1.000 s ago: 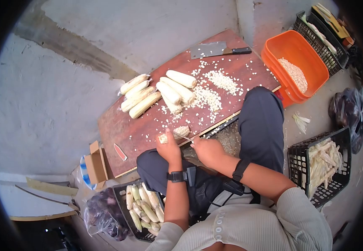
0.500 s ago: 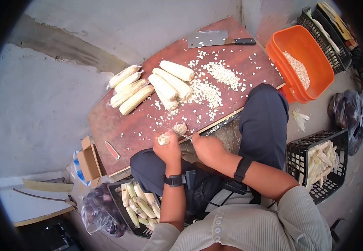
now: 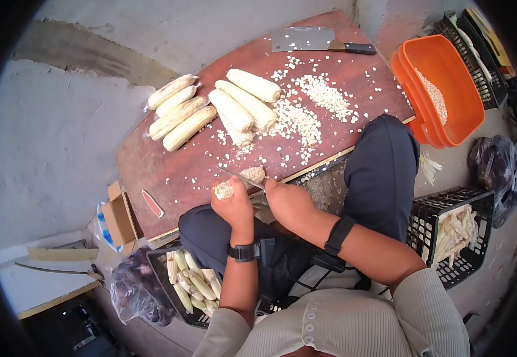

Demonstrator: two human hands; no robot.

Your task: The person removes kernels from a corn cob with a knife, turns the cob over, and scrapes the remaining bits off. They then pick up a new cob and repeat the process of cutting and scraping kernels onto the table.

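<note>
My left hand (image 3: 234,205) is closed around a corn cob (image 3: 252,175) over the near edge of the red-brown table (image 3: 211,184). The cob lies slanted, its cut end (image 3: 223,190) showing at the left of the hand. In my right hand (image 3: 288,199), wrapped fingers grip a small knife (image 3: 241,178) whose thin blade lies across the cob; its handle is hidden in the fist. Loose white kernels (image 3: 300,128) are scattered beyond the hands. Peeled corn cobs (image 3: 243,107) are piled behind them, beside several plastic-wrapped cobs (image 3: 181,113).
A cleaver (image 3: 312,40) lies at the table's far end. An orange bucket (image 3: 416,95) with kernels stands at the right. Black crates hold husks (image 3: 456,235) and corn ears (image 3: 193,279) on either side of my legs. A cardboard box (image 3: 121,217) sits at the left.
The view has shifted slightly. The knife blade now lies more across the top of the cob, and both hands sit a little higher in view, each keeping its hold.
</note>
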